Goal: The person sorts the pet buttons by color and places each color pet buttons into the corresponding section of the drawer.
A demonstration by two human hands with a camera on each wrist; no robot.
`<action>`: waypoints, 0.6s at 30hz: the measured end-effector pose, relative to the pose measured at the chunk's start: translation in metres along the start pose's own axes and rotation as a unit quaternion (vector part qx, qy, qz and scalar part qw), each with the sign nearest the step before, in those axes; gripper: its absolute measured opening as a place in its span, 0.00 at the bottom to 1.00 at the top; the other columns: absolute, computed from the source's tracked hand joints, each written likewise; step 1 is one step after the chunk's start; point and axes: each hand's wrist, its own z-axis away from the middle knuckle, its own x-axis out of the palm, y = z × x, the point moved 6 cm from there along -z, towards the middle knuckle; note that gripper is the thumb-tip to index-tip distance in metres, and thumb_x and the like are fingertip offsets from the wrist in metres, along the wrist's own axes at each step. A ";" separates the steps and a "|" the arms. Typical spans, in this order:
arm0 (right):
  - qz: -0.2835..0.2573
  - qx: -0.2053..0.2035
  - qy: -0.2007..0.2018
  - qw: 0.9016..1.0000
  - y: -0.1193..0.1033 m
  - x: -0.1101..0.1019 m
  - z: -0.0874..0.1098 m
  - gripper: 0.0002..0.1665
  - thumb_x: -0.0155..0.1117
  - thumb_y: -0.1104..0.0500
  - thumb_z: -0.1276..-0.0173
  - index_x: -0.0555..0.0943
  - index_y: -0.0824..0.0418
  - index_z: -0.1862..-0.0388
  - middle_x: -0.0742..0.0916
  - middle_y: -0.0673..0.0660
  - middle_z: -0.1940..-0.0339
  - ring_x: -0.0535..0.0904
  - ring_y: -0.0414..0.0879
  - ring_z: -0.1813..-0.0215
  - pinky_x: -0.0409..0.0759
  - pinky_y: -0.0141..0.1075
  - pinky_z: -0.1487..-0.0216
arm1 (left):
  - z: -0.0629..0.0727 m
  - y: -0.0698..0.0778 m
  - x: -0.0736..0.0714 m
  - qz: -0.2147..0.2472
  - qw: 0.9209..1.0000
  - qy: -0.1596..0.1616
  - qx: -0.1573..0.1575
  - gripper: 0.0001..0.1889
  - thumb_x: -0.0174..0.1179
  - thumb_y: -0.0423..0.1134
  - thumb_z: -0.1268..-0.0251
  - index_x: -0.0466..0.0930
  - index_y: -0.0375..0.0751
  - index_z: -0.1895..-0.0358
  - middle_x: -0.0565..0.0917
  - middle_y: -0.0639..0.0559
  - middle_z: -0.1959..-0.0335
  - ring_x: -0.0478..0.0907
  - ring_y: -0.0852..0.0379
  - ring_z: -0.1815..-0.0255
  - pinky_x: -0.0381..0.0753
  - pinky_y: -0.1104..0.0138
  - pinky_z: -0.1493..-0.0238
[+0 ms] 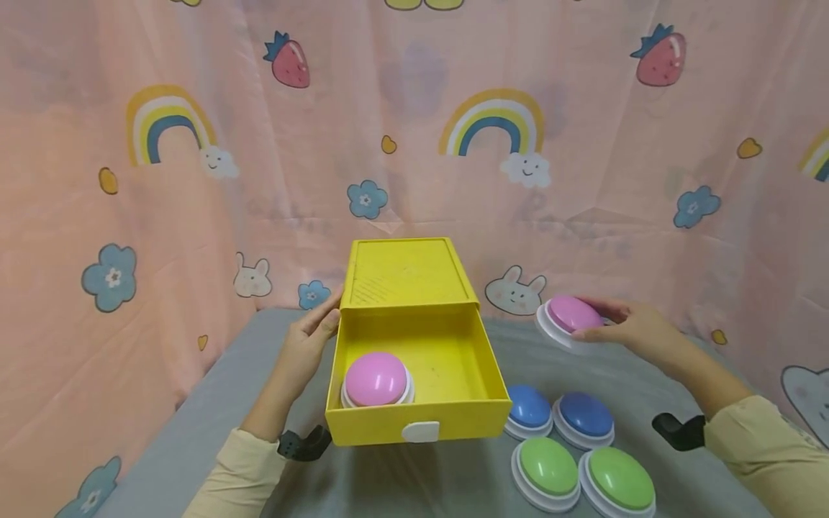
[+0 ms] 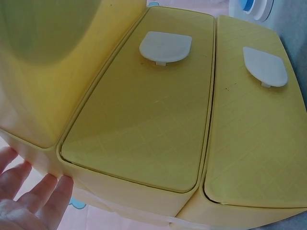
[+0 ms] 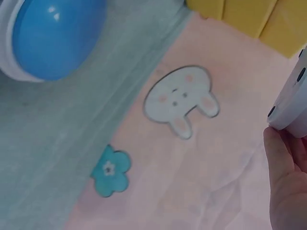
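Note:
A yellow drawer cabinet (image 1: 409, 272) stands at the centre with its top drawer (image 1: 447, 360) pulled out. Inside the drawer, at the front left, sits a pink dome push button (image 1: 376, 379) on a white base. My left hand (image 1: 307, 352) rests on the cabinet's left side; in the left wrist view its fingers (image 2: 56, 201) touch the cabinet's edge. My right hand (image 1: 637, 332) holds a second pink push button (image 1: 573, 314) by its rim, raised to the right of the cabinet. Only the white base (image 3: 292, 103) of that button shows in the right wrist view.
Two blue push buttons (image 1: 586, 415) and two green push buttons (image 1: 549, 466) stand on the grey cloth (image 1: 214, 424) to the cabinet's right. Below the pulled-out drawer are two closed drawers (image 2: 139, 110) with white handles. A pink patterned curtain (image 1: 414, 93) hangs behind.

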 end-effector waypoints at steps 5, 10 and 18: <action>-0.004 -0.018 -0.007 1.000 -0.020 0.005 0.004 0.49 0.66 0.42 0.33 0.58 0.59 0.20 0.66 0.71 0.24 0.58 0.73 0.25 0.72 0.68 0.36 | 0.001 0.001 -0.001 0.003 1.000 -0.005 -0.005 0.26 0.48 0.52 0.21 0.63 0.58 0.24 0.67 0.57 0.24 0.66 0.54 0.24 0.74 0.58 0.30; 0.011 -0.026 -0.004 1.000 -0.036 0.007 0.007 0.48 0.66 0.42 0.33 0.61 0.58 0.21 0.70 0.70 0.26 0.63 0.71 0.27 0.76 0.65 0.37 | 0.002 0.001 -0.001 0.003 1.000 -0.006 0.002 0.26 0.48 0.51 0.21 0.63 0.57 0.24 0.65 0.57 0.23 0.63 0.54 0.23 0.73 0.58 0.30; 0.019 -0.032 -0.003 0.999 -0.051 0.009 0.011 0.48 0.66 0.40 0.34 0.61 0.56 0.21 0.71 0.70 0.27 0.65 0.71 0.28 0.78 0.63 0.39 | 0.002 0.002 0.000 0.001 1.000 -0.005 0.005 0.26 0.48 0.51 0.21 0.63 0.57 0.24 0.64 0.57 0.23 0.62 0.53 0.22 0.72 0.57 0.29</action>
